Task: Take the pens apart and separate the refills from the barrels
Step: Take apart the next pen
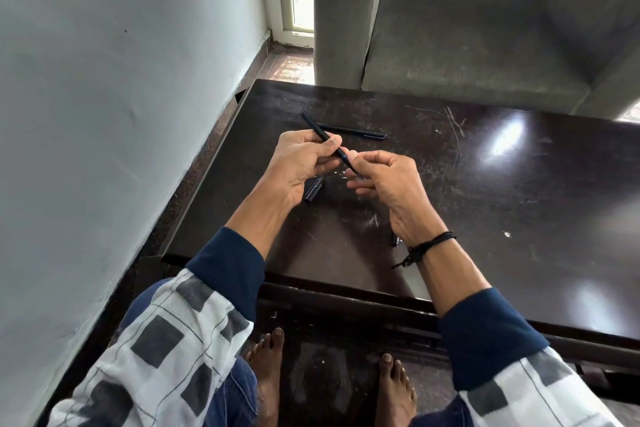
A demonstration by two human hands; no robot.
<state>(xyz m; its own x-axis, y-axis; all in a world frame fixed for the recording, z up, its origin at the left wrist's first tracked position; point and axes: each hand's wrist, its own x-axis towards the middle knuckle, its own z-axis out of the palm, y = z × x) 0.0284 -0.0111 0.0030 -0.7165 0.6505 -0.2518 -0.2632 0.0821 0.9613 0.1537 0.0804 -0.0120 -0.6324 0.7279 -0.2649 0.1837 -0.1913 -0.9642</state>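
The one camera sat on the person's head, above the near edge of the dark table [502,204]. It looked forward and down, close to the table, and reached the grey sofa [467,45] past its far edge.

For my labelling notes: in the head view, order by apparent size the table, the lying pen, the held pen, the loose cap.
1. table
2. lying pen and held pen: alike; the held one is partly hidden, so unranked
3. loose cap
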